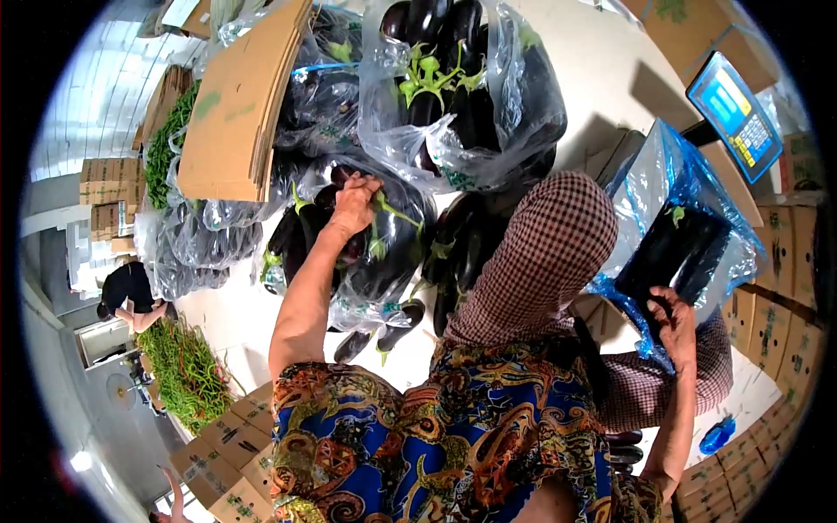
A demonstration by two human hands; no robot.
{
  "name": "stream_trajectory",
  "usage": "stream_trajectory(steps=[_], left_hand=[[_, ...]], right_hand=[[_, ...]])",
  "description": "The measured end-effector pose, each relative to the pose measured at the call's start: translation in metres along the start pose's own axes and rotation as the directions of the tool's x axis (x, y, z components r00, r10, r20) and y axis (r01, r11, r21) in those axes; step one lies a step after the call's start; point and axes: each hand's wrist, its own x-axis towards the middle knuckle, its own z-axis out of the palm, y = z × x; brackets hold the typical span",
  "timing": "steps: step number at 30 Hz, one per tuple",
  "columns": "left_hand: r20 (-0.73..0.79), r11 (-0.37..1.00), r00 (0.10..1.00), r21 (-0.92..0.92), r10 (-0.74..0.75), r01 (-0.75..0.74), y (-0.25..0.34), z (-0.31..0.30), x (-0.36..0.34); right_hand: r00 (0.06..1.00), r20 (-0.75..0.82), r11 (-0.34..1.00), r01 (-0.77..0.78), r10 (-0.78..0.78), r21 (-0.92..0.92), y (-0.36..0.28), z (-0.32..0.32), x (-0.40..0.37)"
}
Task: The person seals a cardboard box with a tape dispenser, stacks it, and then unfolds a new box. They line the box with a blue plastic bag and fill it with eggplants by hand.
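Note:
On the left, my left hand (352,206) reaches into an open clear plastic bag (397,205) of dark eggplants, its fingers curled round a purple eggplant (335,174) with others beside it. Across from it, my right hand (673,324) is closed on the near end of a long dark eggplant (656,261). That one lies next to others in a blue-edged plastic bag (724,261). Part of what each hand grips is hidden by the fingers.
A large clear bag (536,96) of eggplants stands ahead, beside stacked flat cardboard (235,105). A scale display (735,118) rises at right. Loose eggplants (403,327) lie on the floor. Cartons (772,322) line the right side; a person (131,292) bends near peppers (183,375) at far left.

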Motion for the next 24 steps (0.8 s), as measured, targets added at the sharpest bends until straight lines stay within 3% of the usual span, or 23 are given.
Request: stream_trajectory(steps=[3,4,6,8,10,11,13,14,16,18,20,21,22,24], left_hand=[[0.115,0.985,0.989,-0.135,-0.089,0.104,0.015,-0.035,0.019],[-0.042,0.964,0.986,-0.221,-0.163,0.15,0.015,-0.035,0.027],[-0.339,0.919,0.917,-0.389,-0.208,0.065,0.064,-0.094,0.037],[-0.448,0.815,0.857,-0.577,-0.253,-0.061,0.09,-0.124,0.061],[-0.573,0.816,0.798,-0.543,-0.187,-0.198,0.101,-0.133,0.1],[-0.595,0.835,0.787,-0.508,-0.164,-0.21,0.102,-0.132,0.124],[-0.676,0.875,0.729,-0.412,-0.107,-0.254,0.107,-0.13,0.176],[-0.692,0.893,0.714,-0.382,-0.106,-0.237,0.1,-0.117,0.208],[-0.679,0.937,0.702,-0.346,-0.217,-0.045,0.094,-0.099,0.259],[-0.551,0.94,0.771,-0.288,-0.318,0.182,0.095,-0.096,0.289],[-0.497,0.9,0.753,-0.302,-0.431,0.316,0.098,-0.095,0.304],[-0.402,0.862,0.767,-0.321,-0.5,0.394,0.097,-0.097,0.309],[-0.42,0.855,0.745,-0.287,-0.518,0.432,0.099,-0.097,0.311],[-0.402,0.852,0.763,-0.371,-0.506,0.369,0.091,-0.103,0.306]], right_hand=[[0.989,-0.019,0.989,0.145,-0.144,0.017,0.006,0.001,0.0],[0.993,-0.007,0.991,0.117,-0.117,0.063,0.011,0.002,0.0],[0.996,-0.02,0.995,0.092,-0.091,0.033,0.0,0.003,0.001],[0.992,-0.046,0.992,0.119,-0.117,0.045,0.014,0.006,0.002],[0.994,0.0,0.989,0.112,-0.112,0.095,0.013,0.003,0.004],[0.997,-0.027,0.997,0.074,-0.074,-0.006,0.004,0.004,0.005],[0.998,-0.029,0.998,0.058,-0.059,-0.034,0.002,0.003,0.005],[0.999,-0.031,1.0,0.009,-0.01,-0.03,-0.001,0.003,0.006],[1.0,-0.018,1.0,0.015,-0.015,-0.018,-0.003,-0.001,0.005],[1.0,-0.027,0.999,-0.003,0.002,-0.042,0.003,-0.001,0.004],[0.999,-0.016,0.998,-0.047,0.047,-0.045,0.006,-0.001,0.005],[0.998,-0.008,0.998,-0.055,0.055,-0.035,0.008,-0.002,0.005],[0.998,-0.001,0.998,-0.062,0.062,-0.023,0.009,-0.002,0.005],[0.999,-0.013,0.999,-0.039,0.039,-0.021,0.008,-0.002,0.007]])
